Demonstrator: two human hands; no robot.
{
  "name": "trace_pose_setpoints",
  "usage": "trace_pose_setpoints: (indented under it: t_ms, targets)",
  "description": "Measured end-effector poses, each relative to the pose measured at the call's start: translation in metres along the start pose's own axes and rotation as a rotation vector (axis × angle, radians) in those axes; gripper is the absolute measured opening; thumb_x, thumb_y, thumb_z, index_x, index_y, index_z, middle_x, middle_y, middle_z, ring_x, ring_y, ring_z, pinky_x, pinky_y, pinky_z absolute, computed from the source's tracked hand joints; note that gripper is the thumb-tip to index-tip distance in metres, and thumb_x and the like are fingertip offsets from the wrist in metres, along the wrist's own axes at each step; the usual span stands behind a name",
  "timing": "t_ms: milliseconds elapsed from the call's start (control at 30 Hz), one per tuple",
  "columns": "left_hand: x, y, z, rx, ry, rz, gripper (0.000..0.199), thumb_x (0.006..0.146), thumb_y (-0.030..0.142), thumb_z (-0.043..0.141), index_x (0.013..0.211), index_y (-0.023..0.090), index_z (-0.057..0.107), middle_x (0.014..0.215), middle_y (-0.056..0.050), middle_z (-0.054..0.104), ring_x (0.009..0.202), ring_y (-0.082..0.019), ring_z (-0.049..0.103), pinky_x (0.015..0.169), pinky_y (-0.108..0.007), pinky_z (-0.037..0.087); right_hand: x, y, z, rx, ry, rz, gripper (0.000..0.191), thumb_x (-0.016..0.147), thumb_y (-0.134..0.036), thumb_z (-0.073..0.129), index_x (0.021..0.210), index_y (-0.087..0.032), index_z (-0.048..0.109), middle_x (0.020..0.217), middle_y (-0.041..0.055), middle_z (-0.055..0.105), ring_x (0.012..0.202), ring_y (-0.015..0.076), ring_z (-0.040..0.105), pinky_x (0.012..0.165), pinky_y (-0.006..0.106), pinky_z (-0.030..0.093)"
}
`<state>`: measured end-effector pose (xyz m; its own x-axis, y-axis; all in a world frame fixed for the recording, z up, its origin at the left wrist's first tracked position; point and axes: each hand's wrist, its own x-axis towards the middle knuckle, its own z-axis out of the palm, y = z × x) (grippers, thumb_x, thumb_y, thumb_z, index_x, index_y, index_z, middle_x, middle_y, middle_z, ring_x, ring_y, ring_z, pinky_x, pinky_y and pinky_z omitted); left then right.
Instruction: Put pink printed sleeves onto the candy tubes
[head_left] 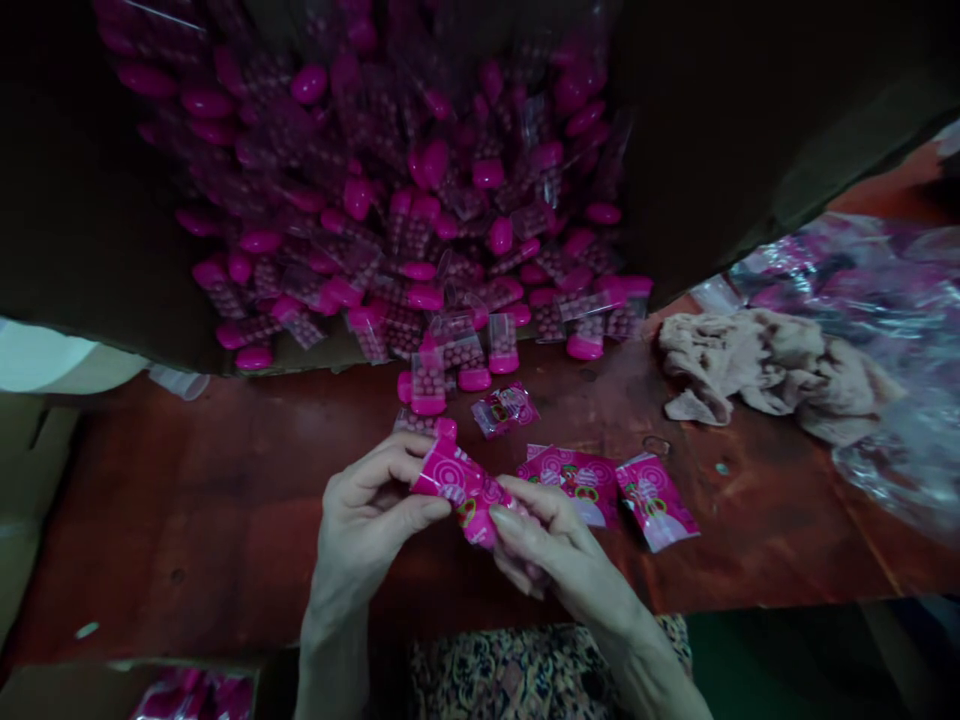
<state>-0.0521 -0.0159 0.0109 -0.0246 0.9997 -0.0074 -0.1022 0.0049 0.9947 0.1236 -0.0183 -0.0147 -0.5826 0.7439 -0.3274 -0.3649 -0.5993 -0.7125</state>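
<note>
My left hand (379,500) pinches the upper end of a pink printed plastic sleeve (457,485), thumb in front. Closed on the lower end of the same sleeve is my right hand (551,535); small pink balls seem to show under its fingers, but what holds them is mostly hidden. A pink cap (445,430) shows just behind the sleeve's top. On the table beyond my hands lie flat pink printed sleeves (658,502) and a small printed packet (505,409). Clear candy containers (428,385) with pink caps and pink balls stand or lie in front of my hands.
A large dark open box (697,130) spills many capped containers (420,215) onto the reddish table (247,480). At right are a crumpled cloth (765,365) and clear plastic bags (900,400). A clear cup (178,381) lies left; a box of pink items (196,693) is below.
</note>
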Motion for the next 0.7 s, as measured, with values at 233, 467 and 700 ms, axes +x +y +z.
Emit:
trace_pose_setpoints:
  t_ms: [233, 467, 700]
  targets:
    - [0.0, -0.01, -0.002, -0.247, -0.19, -0.17, 0.017, 0.07, 0.031, 0.069, 0.078, 0.016, 0.07, 0.086, -0.006, 0.06, 0.073, -0.015, 0.054, 0.066, -0.026, 0.045, 0.006, 0.003, 0.0, 0.264, -0.053, 0.081, 0.025, 0.074, -0.035, 0.068, 0.065, -0.015, 0.056, 0.04, -0.0127, 0.029, 0.031, -0.0001, 0.015, 0.03, 0.015, 0.014]
    - [-0.003, -0.009, 0.011, -0.374, 0.026, -0.249, 0.012, 0.072, 0.027, 0.066, 0.077, 0.017, 0.069, 0.069, -0.003, 0.061, 0.052, -0.011, 0.052, 0.044, -0.021, 0.043, 0.002, 0.002, 0.003, -0.046, 0.11, -0.049, 0.024, 0.081, -0.038, 0.062, 0.072, -0.016, 0.058, 0.046, -0.009, 0.039, 0.037, 0.0029, 0.026, 0.035, 0.018, 0.018]
    - [-0.005, -0.015, 0.025, -0.413, 0.395, -0.236, 0.017, 0.065, 0.025, 0.074, 0.067, 0.018, 0.059, 0.051, 0.004, 0.057, 0.036, -0.006, 0.046, 0.033, -0.015, 0.038, 0.002, 0.004, 0.009, -0.36, 0.29, -0.158, 0.017, 0.081, -0.035, 0.064, 0.086, -0.019, 0.064, 0.06, -0.0054, 0.047, 0.05, 0.0063, 0.038, 0.045, 0.02, 0.029]
